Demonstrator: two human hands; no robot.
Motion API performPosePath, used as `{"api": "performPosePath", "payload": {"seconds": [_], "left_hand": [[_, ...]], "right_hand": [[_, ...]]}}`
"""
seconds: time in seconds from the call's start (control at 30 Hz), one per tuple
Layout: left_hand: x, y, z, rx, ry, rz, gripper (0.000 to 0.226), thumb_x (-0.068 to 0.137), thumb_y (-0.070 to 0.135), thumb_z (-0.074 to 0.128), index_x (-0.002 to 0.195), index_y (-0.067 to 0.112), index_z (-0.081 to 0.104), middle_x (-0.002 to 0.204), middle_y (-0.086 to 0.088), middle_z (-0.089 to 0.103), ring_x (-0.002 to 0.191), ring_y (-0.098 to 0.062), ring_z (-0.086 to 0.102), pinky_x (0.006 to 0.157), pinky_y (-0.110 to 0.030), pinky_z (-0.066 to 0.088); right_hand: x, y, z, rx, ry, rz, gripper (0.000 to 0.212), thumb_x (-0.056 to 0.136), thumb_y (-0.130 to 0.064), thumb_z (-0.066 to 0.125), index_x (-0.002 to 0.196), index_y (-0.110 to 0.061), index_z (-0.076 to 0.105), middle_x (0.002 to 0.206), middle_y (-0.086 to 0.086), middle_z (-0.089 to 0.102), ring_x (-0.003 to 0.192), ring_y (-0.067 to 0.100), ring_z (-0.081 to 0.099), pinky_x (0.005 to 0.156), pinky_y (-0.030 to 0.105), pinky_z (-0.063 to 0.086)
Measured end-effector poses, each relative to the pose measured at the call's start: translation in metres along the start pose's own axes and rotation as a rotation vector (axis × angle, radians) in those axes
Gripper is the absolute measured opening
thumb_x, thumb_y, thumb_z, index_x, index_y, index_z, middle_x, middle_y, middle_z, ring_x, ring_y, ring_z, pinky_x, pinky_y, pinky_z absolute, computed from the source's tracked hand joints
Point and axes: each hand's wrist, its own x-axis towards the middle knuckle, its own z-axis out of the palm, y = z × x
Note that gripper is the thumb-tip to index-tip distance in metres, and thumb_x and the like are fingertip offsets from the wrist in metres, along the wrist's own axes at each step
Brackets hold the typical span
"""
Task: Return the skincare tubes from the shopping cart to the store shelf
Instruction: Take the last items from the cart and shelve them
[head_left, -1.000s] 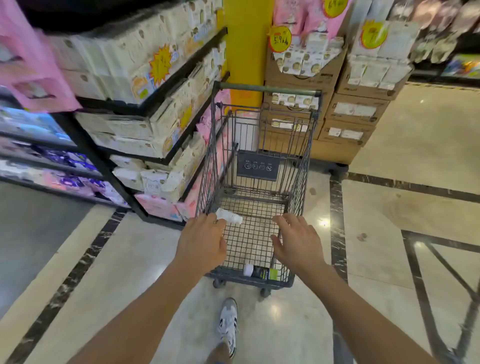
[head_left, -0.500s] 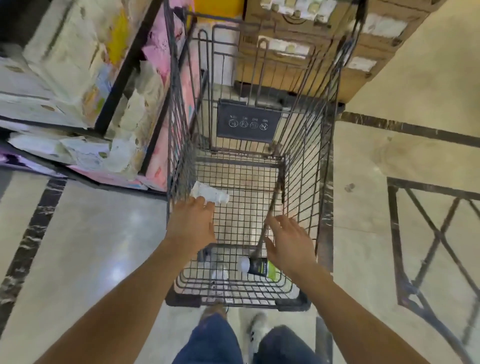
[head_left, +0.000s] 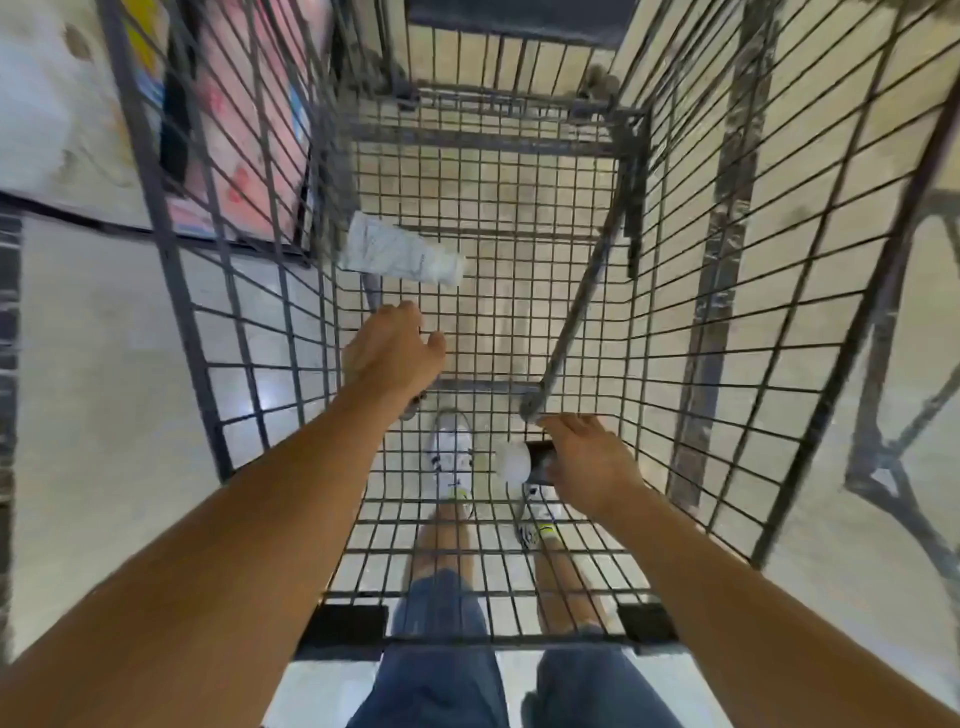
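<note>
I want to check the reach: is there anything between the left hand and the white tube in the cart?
In the head view, only bare cart mesh separates the left hand from the white tube.

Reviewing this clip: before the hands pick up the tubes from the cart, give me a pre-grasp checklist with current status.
1. White tube lying in shopping cart, unobstructed: ok.
2. Left hand free and short of white tube, not touching: ok.
3. Dark tube with white cap in view on cart floor: ok, partly covered.
4. Right hand on dark tube: touching; firm grip cannot tell.
5. Image sharp enough to read labels: not ok, blurred.
</note>
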Motion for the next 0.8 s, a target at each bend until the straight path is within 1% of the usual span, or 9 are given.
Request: {"api": "performPosePath", "payload": {"seconds": [0.13, 0.23, 0.3, 0.37, 0.43, 0.53, 0.63, 0.7, 0.8], "left_hand": [[0.051, -0.013, 0.031, -0.357, 0.007, -0.251, 0.077, 0.084, 0.076, 0.041, 0.107, 0.008, 0.066, 0.101, -0.010, 0.072, 0.093, -0.027, 0.068, 0.069, -0.034, 0.054], [0.078, -0.016, 0.033, -0.732, 0.104, -0.488, 0.106, 0.061, 0.100, 0.031, 0.108, 0.012, 0.067, 0.092, -0.015, 0.072, 0.088, -0.031, 0.070, 0.076, -0.042, 0.059], [0.087, -0.007, 0.022, -0.960, 0.145, -0.620, 0.087, 0.062, 0.092, 0.050, 0.098, 0.013, 0.064, 0.090, -0.011, 0.071, 0.074, -0.021, 0.070, 0.064, -0.034, 0.059], [0.098, 0.001, 0.016, -1.129, 0.166, -0.714, 0.085, 0.056, 0.081, 0.070, 0.107, 0.014, 0.059, 0.093, -0.007, 0.070, 0.059, -0.013, 0.065, 0.046, -0.023, 0.050], [0.107, 0.006, 0.015, -1.212, 0.163, -0.742, 0.082, 0.055, 0.067, 0.081, 0.113, 0.015, 0.056, 0.092, -0.006, 0.070, 0.054, -0.012, 0.063, 0.044, -0.022, 0.048], [0.111, 0.014, 0.016, -1.203, 0.134, -0.687, 0.078, 0.060, 0.052, 0.086, 0.123, 0.017, 0.054, 0.100, -0.004, 0.067, 0.071, -0.017, 0.068, 0.051, -0.027, 0.056], [0.109, 0.017, 0.022, -0.977, 0.157, -0.536, 0.079, 0.056, 0.055, 0.086, 0.116, 0.015, 0.054, 0.105, -0.001, 0.064, 0.088, -0.024, 0.069, 0.065, -0.040, 0.061], [0.106, 0.013, 0.028, -0.895, 0.118, -0.466, 0.080, 0.051, 0.060, 0.084, 0.110, 0.014, 0.058, 0.104, -0.001, 0.068, 0.089, -0.024, 0.069, 0.061, -0.034, 0.059], [0.097, 0.009, 0.031, -0.823, 0.024, -0.388, 0.066, 0.060, 0.048, 0.087, 0.111, 0.015, 0.062, 0.104, 0.000, 0.069, 0.091, -0.020, 0.067, 0.061, -0.024, 0.049]], "right_hand": [[0.017, 0.008, 0.026, -0.065, -0.002, -0.070, 0.065, 0.083, -0.024, 0.065, 0.142, -0.029, 0.039, 0.152, -0.004, 0.034, 0.136, 0.023, 0.034, 0.106, 0.040, 0.033], [0.019, 0.016, 0.032, -0.074, 0.047, -0.118, 0.057, 0.079, -0.035, 0.070, 0.133, -0.031, 0.052, 0.136, -0.001, 0.044, 0.125, 0.025, 0.046, 0.100, 0.041, 0.036], [0.021, 0.018, 0.034, -0.083, 0.068, -0.123, 0.053, 0.074, -0.038, 0.075, 0.124, -0.029, 0.060, 0.126, 0.000, 0.051, 0.115, 0.026, 0.053, 0.094, 0.043, 0.041], [0.024, 0.017, 0.031, -0.080, 0.066, -0.118, 0.054, 0.071, -0.041, 0.077, 0.121, -0.030, 0.060, 0.122, -0.001, 0.052, 0.113, 0.025, 0.054, 0.093, 0.042, 0.041], [0.023, 0.016, 0.027, -0.087, 0.016, -0.118, 0.056, 0.076, -0.044, 0.074, 0.127, -0.031, 0.054, 0.125, -0.003, 0.048, 0.118, 0.022, 0.048, 0.097, 0.040, 0.037], [0.021, 0.019, 0.026, -0.128, -0.044, -0.120, 0.054, 0.079, -0.042, 0.071, 0.127, -0.027, 0.052, 0.125, -0.002, 0.048, 0.120, 0.022, 0.044, 0.097, 0.037, 0.037], [0.017, 0.020, 0.021, -0.128, -0.066, -0.084, 0.051, 0.086, -0.042, 0.065, 0.129, -0.025, 0.045, 0.127, -0.002, 0.051, 0.120, 0.021, 0.047, 0.098, 0.036, 0.038], [0.016, 0.019, 0.014, -0.074, -0.052, -0.038, 0.047, 0.090, -0.042, 0.061, 0.130, -0.026, 0.041, 0.125, -0.003, 0.057, 0.116, 0.019, 0.053, 0.094, 0.034, 0.039], [0.019, 0.017, 0.005, 0.185, -0.007, 0.074, 0.049, 0.090, -0.042, 0.063, 0.129, -0.030, 0.036, 0.107, -0.001, 0.064, 0.096, 0.021, 0.062, 0.078, 0.033, 0.047]]}}
